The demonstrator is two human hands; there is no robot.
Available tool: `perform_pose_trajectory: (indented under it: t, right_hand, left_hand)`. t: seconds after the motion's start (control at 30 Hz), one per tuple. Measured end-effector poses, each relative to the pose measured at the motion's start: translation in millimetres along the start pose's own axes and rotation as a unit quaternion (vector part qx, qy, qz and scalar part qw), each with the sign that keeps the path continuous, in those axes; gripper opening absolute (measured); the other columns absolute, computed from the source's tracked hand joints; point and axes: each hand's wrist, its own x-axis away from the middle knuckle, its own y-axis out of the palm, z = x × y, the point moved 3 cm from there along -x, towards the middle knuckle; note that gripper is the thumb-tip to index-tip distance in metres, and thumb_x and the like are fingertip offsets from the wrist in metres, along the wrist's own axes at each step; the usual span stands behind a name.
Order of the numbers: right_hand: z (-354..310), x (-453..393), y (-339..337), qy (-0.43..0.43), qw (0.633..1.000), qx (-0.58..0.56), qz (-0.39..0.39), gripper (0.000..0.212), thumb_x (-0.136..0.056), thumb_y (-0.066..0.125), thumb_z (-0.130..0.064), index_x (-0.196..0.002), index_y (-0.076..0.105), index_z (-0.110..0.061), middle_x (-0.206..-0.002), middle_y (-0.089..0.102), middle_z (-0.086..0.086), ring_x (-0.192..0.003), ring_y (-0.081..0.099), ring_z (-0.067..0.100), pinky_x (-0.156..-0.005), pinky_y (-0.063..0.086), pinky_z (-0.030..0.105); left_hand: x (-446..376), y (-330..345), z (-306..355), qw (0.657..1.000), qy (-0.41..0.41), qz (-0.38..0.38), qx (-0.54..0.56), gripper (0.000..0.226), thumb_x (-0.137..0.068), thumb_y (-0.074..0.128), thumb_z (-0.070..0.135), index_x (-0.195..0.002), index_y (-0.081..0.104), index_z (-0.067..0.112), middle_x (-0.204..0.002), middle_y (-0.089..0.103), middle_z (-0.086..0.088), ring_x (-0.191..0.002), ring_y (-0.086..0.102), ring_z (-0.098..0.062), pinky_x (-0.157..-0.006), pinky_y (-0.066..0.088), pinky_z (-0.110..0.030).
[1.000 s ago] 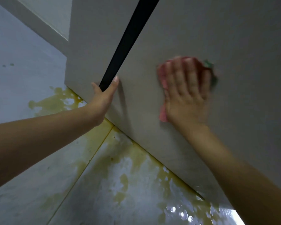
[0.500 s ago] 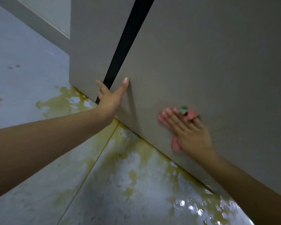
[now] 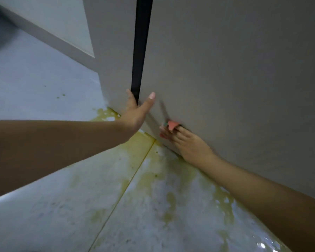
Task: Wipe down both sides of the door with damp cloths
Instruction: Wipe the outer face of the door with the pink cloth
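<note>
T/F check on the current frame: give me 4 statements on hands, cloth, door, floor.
1. The right hand presses a pink cloth against the door. True.
2. The cloth is high up on the door. False: it is low, close to the bottom edge.
3. The left hand holds the door's black edge. True.
4. The floor is dry and unstained. False: yellowish stains and wet glare show.
</note>
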Motion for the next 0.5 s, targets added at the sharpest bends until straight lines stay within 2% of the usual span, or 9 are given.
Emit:
perform_pose_trajectory:
  t: [0.03, 0.07, 0.13, 0.2, 0.3, 0.4, 0.5]
  right_hand:
    - [-0.4, 11.0, 4.3, 0.008, 1.000, 0.002, 0.017, 0.058, -0.094, 0.018, -0.015, -0.147, 0.005, 0.003, -0.158, -0.002, 0.012, -0.145, 0.001, 0.027, -0.100, -0.031, 0.046]
    - [0.0, 21.7, 7.2, 0.021, 0.999, 0.012, 0.040, 0.060, -0.090, 0.018, -0.015, -0.148, 0.016, -0.002, -0.157, 0.008, 0.008, -0.145, 0.010, 0.023, -0.103, -0.028, 0.046]
    - [6.2, 46.7, 6.6, 0.073, 0.993, -0.008, 0.096, 0.059, -0.081, 0.028, -0.018, -0.139, 0.043, -0.019, -0.146, 0.039, -0.005, -0.134, 0.039, 0.013, -0.109, -0.011, 0.040]
    - [14.2, 74.9, 7.6, 0.128, 0.980, -0.051, 0.145, 0.061, -0.075, 0.032, -0.015, -0.134, 0.049, -0.021, -0.141, 0.047, -0.005, -0.128, 0.047, 0.010, -0.111, 0.006, 0.032]
    - [27.0, 120.9, 3.0, 0.196, 0.959, -0.071, 0.190, 0.072, -0.071, 0.040, -0.012, -0.143, 0.037, -0.015, -0.148, 0.035, -0.001, -0.136, 0.036, 0.011, -0.109, 0.019, 0.031]
    - [40.2, 160.0, -0.8, 0.280, 0.932, -0.091, 0.212, 0.073, -0.078, 0.043, -0.018, -0.148, 0.025, -0.014, -0.150, 0.026, 0.000, -0.145, 0.008, 0.010, -0.103, 0.026, 0.032]
    - [54.0, 195.5, -4.2, 0.372, 0.899, -0.013, 0.229, 0.060, -0.095, 0.036, -0.035, -0.148, 0.026, -0.009, -0.151, 0.026, 0.007, -0.146, 0.007, 0.020, -0.112, 0.016, 0.035]
  left_hand:
    - [2.4, 7.4, 0.0, 1.000, 0.012, 0.011, -0.005, 0.095, -0.088, 0.044, 0.064, -0.149, -0.020, 0.028, -0.161, -0.002, 0.005, -0.147, 0.005, -0.014, -0.120, 0.010, -0.042]
    - [5.0, 16.1, -1.3, 0.999, 0.024, 0.021, -0.002, 0.097, -0.087, 0.045, 0.064, -0.149, -0.020, 0.026, -0.161, -0.004, 0.004, -0.147, 0.002, -0.013, -0.120, 0.008, -0.042]
    - [9.4, 34.3, -5.4, 0.998, 0.034, 0.054, 0.013, 0.098, -0.087, 0.046, 0.064, -0.149, -0.020, 0.026, -0.161, -0.009, 0.002, -0.147, -0.002, -0.014, -0.119, 0.003, -0.037]
    - [12.3, 48.5, -8.2, 0.995, 0.031, 0.093, 0.029, 0.096, -0.087, 0.045, 0.065, -0.149, -0.018, 0.028, -0.160, -0.014, 0.002, -0.147, -0.006, -0.014, -0.115, 0.002, -0.034]
    - [18.3, 64.6, -5.7, 0.992, 0.036, 0.095, 0.068, 0.094, -0.088, 0.043, 0.065, -0.149, -0.019, 0.028, -0.158, -0.020, 0.003, -0.146, -0.012, -0.011, -0.112, 0.001, -0.031]
    - [29.7, 78.8, -3.3, 0.990, 0.033, 0.100, 0.092, 0.094, -0.087, 0.046, 0.064, -0.147, -0.020, 0.034, -0.156, -0.026, 0.002, -0.146, -0.013, -0.014, -0.114, 0.002, -0.036]
    - [40.4, 99.9, -3.1, 0.988, 0.034, 0.097, 0.118, 0.096, -0.086, 0.049, 0.062, -0.147, -0.021, 0.037, -0.156, -0.029, 0.000, -0.146, -0.016, -0.017, -0.115, 0.001, -0.039]
